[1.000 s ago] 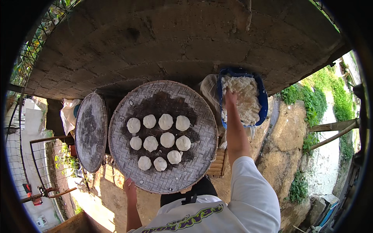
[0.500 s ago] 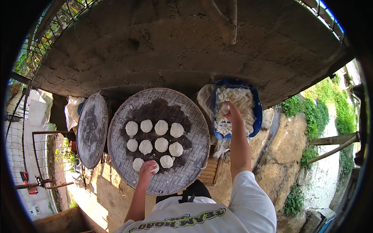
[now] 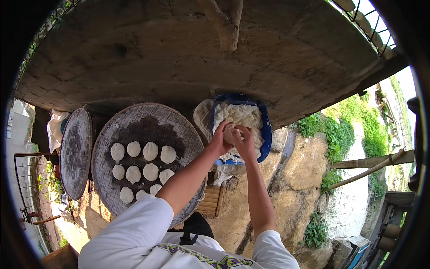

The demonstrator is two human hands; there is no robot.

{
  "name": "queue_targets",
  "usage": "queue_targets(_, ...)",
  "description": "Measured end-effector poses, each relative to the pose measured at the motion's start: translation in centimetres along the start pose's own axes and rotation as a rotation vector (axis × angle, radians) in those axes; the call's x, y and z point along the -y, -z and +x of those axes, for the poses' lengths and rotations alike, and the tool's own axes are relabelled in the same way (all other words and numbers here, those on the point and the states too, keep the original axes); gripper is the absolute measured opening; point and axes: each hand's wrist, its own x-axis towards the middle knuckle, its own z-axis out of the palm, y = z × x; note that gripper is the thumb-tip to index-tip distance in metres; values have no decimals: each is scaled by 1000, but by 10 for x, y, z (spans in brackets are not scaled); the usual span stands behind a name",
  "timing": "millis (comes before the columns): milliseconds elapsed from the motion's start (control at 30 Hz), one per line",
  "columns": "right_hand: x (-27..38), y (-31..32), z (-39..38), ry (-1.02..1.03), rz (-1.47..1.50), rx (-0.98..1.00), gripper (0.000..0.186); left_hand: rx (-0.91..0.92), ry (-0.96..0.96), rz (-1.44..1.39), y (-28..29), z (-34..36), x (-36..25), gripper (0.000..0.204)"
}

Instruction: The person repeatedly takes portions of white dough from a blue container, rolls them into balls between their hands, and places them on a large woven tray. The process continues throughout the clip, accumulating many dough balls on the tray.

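Over the blue basin (image 3: 267,134) both my hands meet around a lump of white, dough-like mash (image 3: 229,135). My left hand (image 3: 219,140) cups it from the left, fingers curled. From the right, my right hand (image 3: 245,144) closes on it with bent fingers. Loose, crumbly white mash (image 3: 244,114) fills the basin below them. To the left, a round woven bamboo tray (image 3: 105,143) carries several rounded white patties (image 3: 150,151) in rows. My left forearm hides part of the tray and of the nearest patties.
A second woven tray (image 3: 75,154) leans on its edge at the far left, beside a white sack (image 3: 57,130). Clear plastic (image 3: 203,117) hangs by the basin. A rough block wall (image 3: 156,67) rises behind. Wooden slats (image 3: 210,201) lie under the tray's right side, above rocky ground (image 3: 286,210).
My left hand has left a patty at the tray's front and crossed right to the basin. My right hand has lifted out some mash, and both hands now hold it. The view has shifted right.
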Motion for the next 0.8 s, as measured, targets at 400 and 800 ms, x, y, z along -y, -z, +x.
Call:
queue_targets(400, -107, -41, 89, 392, -674, 110, 41, -139, -27, 95, 39, -40, -24, 38)
queue_targets(800, 48, 9, -17, 427, 35, 98, 35, 18, -37, 58, 6, -50, -27, 38)
